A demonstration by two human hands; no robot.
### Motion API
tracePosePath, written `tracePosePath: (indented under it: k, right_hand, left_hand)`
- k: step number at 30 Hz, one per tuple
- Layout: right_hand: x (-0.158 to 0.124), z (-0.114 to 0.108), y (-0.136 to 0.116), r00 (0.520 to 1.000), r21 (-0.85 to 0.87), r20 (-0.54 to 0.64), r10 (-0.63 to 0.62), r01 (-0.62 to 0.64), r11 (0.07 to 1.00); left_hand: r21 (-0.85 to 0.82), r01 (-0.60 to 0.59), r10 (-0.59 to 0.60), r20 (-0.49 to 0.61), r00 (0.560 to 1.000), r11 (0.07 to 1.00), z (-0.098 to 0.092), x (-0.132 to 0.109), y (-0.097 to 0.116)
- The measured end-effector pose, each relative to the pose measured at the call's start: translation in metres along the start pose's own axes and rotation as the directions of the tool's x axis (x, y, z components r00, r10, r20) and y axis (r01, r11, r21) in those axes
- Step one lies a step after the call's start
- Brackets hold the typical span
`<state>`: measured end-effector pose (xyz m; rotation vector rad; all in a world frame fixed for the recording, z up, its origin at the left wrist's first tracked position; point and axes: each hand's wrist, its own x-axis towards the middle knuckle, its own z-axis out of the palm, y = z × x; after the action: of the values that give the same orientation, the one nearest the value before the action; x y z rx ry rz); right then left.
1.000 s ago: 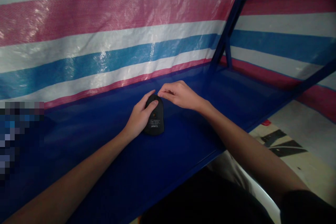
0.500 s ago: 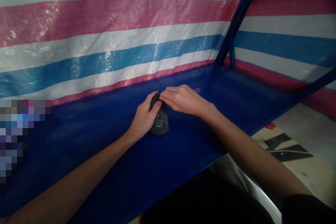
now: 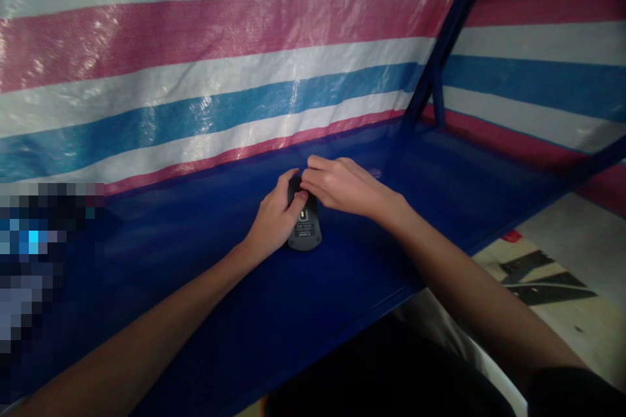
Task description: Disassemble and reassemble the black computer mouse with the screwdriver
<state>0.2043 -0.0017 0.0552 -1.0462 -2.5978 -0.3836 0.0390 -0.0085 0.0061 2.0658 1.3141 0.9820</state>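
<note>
A black computer mouse [image 3: 306, 231] lies upside down on the blue table [image 3: 235, 313], its label facing up. My left hand [image 3: 274, 221] grips its left side, with the thumb pressed on the underside near the front. My right hand [image 3: 345, 186] reaches in from the right, its fingers curled and pinched together over the front end of the mouse. What the fingertips press on is hidden.
A striped pink, white and blue tarp [image 3: 195, 78] hangs behind the table and to the right. A dark blue metal frame post [image 3: 443, 45] rises at the back right corner. A blurred patch [image 3: 39, 254] sits at the left. Floor [image 3: 552, 273] shows at right.
My right hand has closed in over the front of the mouse, its fingers now overlapping my left thumb. The mouse stays put on the table.
</note>
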Motion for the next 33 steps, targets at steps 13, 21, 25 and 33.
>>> tracePosePath:
  k: [13, 21, 25, 33]
  right_hand:
    - [-0.0012, 0.0009, 0.0014, 0.998, -0.054, 0.025, -0.061, 0.063, 0.997]
    - [0.0016, 0.001, 0.0013, 0.999, 0.033, 0.032, -0.02, 0.018, 0.999]
    - [0.0019, 0.001, 0.0026, 1.0, 0.106, 0.023, 0.009, -0.011, 0.994]
    - [0.0012, 0.0081, 0.0061, 0.998, 0.291, -0.033, 0.057, -0.045, 0.956]
  left_hand:
    - [-0.044, -0.023, 0.023, -0.01, 1.0, 0.999, 0.0009, -0.0026, -0.0021]
    - [-0.039, -0.026, 0.026, 0.016, 1.0, 0.999, 0.0008, -0.0021, -0.0021]
    - [-0.059, -0.031, 0.032, 0.015, 0.999, 0.998, 0.0015, -0.0018, -0.0041]
    - [-0.089, -0.036, 0.037, 0.015, 0.999, 0.995, 0.0015, -0.0011, -0.0059]
